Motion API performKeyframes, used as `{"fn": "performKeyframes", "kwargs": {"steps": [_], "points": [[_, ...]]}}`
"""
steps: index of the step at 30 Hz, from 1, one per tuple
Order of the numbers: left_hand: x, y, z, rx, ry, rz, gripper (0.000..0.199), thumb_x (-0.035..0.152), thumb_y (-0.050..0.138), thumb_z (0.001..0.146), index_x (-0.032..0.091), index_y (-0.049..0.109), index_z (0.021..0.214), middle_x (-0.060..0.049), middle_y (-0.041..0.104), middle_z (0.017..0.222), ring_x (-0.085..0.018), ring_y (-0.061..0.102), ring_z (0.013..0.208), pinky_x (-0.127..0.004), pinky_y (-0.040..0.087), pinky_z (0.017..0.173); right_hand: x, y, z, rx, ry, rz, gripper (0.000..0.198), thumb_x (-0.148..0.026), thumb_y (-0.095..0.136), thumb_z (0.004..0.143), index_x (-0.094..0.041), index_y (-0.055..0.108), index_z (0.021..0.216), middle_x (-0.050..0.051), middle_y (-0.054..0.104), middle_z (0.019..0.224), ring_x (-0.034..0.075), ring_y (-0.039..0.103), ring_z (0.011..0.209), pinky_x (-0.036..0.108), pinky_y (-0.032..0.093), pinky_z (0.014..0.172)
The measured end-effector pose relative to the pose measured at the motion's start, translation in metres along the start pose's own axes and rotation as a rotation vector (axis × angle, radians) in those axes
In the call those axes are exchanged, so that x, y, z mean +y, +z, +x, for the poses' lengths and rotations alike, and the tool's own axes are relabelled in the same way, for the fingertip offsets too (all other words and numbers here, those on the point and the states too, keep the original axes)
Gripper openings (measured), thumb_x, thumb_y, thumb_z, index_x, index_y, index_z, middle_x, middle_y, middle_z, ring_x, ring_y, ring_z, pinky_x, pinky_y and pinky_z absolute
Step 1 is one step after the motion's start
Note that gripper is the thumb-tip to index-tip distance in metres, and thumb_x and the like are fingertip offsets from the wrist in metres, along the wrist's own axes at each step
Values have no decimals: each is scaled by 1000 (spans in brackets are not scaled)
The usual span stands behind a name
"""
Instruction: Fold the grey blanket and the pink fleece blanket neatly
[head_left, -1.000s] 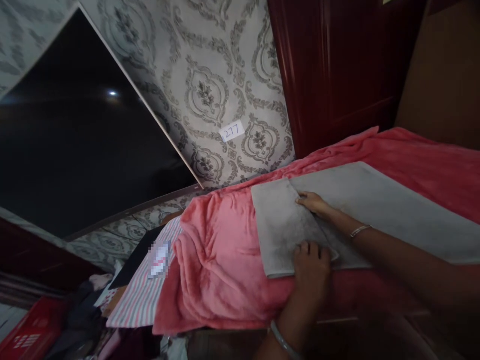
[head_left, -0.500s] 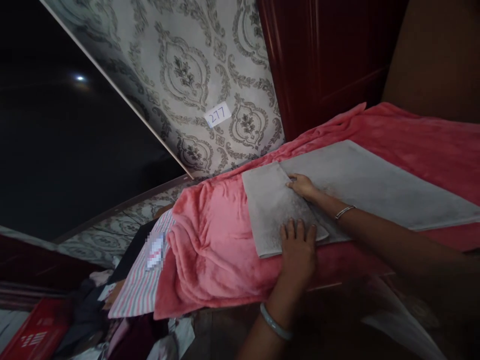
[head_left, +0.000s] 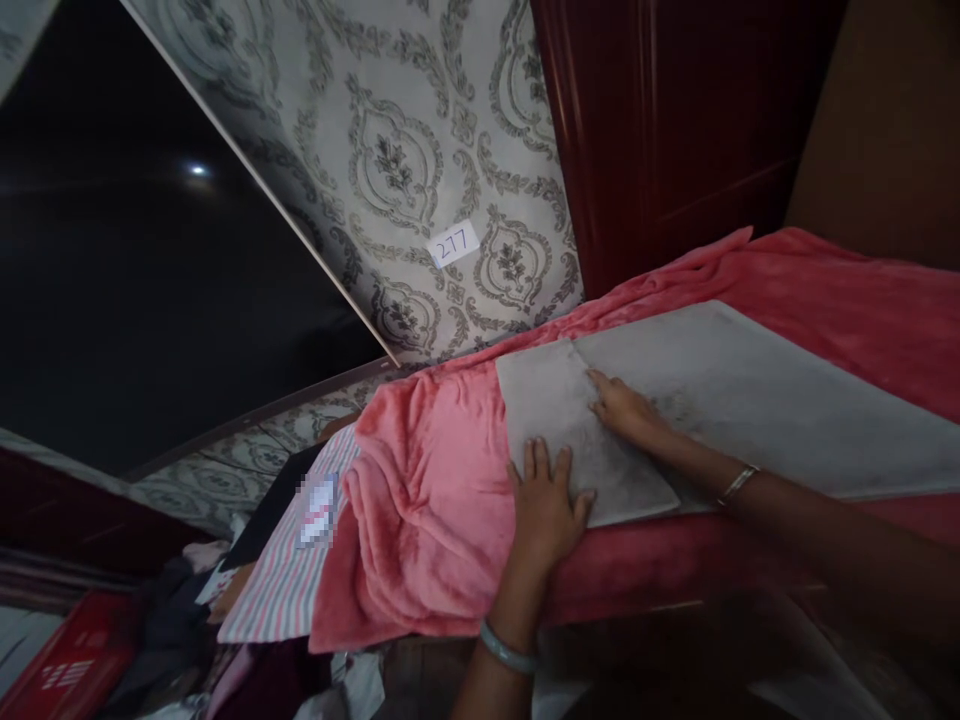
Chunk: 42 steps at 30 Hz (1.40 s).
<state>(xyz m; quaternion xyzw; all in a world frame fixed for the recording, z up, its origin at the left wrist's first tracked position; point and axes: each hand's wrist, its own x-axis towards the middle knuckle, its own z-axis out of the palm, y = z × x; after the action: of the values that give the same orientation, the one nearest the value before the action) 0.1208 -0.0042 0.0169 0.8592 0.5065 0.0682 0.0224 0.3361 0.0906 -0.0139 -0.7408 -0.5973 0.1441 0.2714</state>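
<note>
The grey cloth stretched lengthwise toward three o'clock from the spread, empty left hand; half-curled right hand, grip unclear, touched its flap.

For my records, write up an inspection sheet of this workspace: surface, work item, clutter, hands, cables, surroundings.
Surface: pink blanket, rumpled at its left end, beside a striped cloth.
Work item: grey cloth lying on the blanket, left end doubled over, darkish smudges visible.
Clutter: heaped fabrics and a red object with white markings, lower left.
Hands: left hand spread over the cloth's near left corner; right hand at the folded-over edge, grip unclear.
Cables: nothing seen for certain.
Surroundings: patterned wallpaper, "277" label, large dark screen, dark red panel.
</note>
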Motion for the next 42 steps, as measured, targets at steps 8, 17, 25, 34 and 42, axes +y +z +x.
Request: {"fn": "performKeyframes", "kwargs": {"steps": [8, 17, 25, 34, 42], "points": [[-5, 22, -3, -24, -14, -32, 67, 52, 49, 97, 26, 38, 158, -15, 22, 170, -36, 16, 158, -69, 22, 121, -22, -10, -27, 52, -254, -179, 51, -14, 34, 94, -15, 61, 137, 21, 47, 152, 35, 54, 129, 50, 45, 105], [-21, 0, 27, 76, -143, -224, 56, 20, 34, 98, 21, 49, 151, -8, 47, 159, -21, 39, 150, -48, 28, 126, -5, 54, -52, 35, -554, -236, 57, -35, 41, 95, -27, 52, 151, 10, 40, 160, 34, 35, 149, 63, 29, 118], [-34, 6, 105, -85, -96, -13, 70, 49, 31, 102, 9, 31, 160, -17, 21, 169, -29, 14, 158, -54, 15, 128, -4, 59, -51, 66, -555, -245, 57, -33, 45, 93, -24, 54, 149, 12, 43, 158, 33, 35, 149, 62, 31, 118], [-36, -10, 160, -86, -49, 28, 60, 45, 23, 104, 22, 37, 158, -8, 25, 170, -26, 19, 158, -59, 15, 126, -7, 66, -53, 123, -555, -216, 64, -28, 48, 90, -29, 46, 155, 8, 40, 160, 32, 36, 148, 61, 32, 119], [-36, 9, 240, -166, 46, 13, 66, 59, 29, 101, 31, 32, 160, -2, 21, 171, -32, 12, 159, -65, 9, 124, -8, 65, -55, 91, -522, -215, 64, -28, 52, 89, -32, 49, 153, 7, 38, 160, 35, 35, 148, 64, 32, 118]]}}
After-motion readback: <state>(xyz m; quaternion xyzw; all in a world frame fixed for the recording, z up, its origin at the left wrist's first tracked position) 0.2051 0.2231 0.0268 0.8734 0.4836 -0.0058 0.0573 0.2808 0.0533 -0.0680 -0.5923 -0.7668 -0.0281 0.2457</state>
